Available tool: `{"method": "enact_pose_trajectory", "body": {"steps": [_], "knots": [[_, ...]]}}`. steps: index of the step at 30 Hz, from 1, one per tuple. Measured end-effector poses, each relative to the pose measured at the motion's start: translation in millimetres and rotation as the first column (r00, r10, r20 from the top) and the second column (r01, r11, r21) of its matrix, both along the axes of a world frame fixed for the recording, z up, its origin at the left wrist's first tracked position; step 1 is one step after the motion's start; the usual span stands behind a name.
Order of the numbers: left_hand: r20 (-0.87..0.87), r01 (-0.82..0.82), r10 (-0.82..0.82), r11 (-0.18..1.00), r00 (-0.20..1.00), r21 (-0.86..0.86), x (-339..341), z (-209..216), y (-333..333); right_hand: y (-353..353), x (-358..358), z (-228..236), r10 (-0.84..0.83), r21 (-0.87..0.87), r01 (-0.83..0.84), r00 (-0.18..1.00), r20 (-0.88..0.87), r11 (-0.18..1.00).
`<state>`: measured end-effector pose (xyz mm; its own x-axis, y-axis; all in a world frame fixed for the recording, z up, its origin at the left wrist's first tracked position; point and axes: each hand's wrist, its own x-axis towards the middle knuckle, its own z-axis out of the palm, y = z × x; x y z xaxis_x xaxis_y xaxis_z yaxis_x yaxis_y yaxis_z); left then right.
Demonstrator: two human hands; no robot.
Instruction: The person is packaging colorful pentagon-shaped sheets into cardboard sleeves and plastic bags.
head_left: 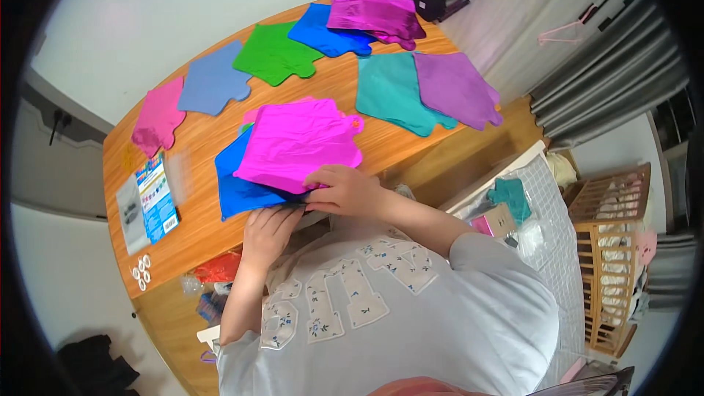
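Observation:
A pile of flat foil sheets, which look like deflated balloons with rounded tabs, lies at the table's near edge. Its top one is a bright magenta foil balloon (293, 143); beneath it a blue foil balloon (235, 183) sticks out at left and front. My left hand (273, 233) is closed at the blue one's front edge, fingers close together, thumb hidden. Just right of it, my right hand (343, 191) is closed on the same dark front edge, its upper fingers against the magenta one's corner. The fingertips of both hands nearly meet.
More flat foil balloons lie on the wooden table (198, 147): pink (158, 114), pale blue (214, 79), green (275, 53), teal (396, 92) and purple (455, 88). At left are a printed package (156, 198) and several white rings (141, 271). A black stand (431, 4) is behind.

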<state>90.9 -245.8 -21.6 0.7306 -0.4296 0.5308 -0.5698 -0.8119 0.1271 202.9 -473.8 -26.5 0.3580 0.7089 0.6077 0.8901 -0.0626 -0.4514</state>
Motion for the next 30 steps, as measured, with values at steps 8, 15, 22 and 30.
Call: {"method": "enact_pose_trajectory", "body": {"steps": [8,15,22,30], "knots": [[-0.002,-0.004,0.005,0.979,1.0,0.206,5.8,24.3,-7.9,-58.0,5.7,18.3,0.007,-0.009,-0.008,0.987,-0.162,1.0],[0.06,0.0,-0.01,0.985,0.998,0.171,10.6,6.8,-1.3,-198.1,82.9,26.4,-0.843,-0.062,0.862,0.506,0.183,0.504],[0.033,0.004,-0.005,1.0,0.999,0.028,6.7,3.4,21.4,-220.8,103.8,11.2,-0.78,-0.237,0.821,0.569,0.262,0.519],[0.024,-0.013,0.013,1.0,1.0,0.01,-13.2,9.7,44.6,-204.0,125.2,16.3,-0.83,-0.113,0.85,0.526,0.183,0.514]]}}
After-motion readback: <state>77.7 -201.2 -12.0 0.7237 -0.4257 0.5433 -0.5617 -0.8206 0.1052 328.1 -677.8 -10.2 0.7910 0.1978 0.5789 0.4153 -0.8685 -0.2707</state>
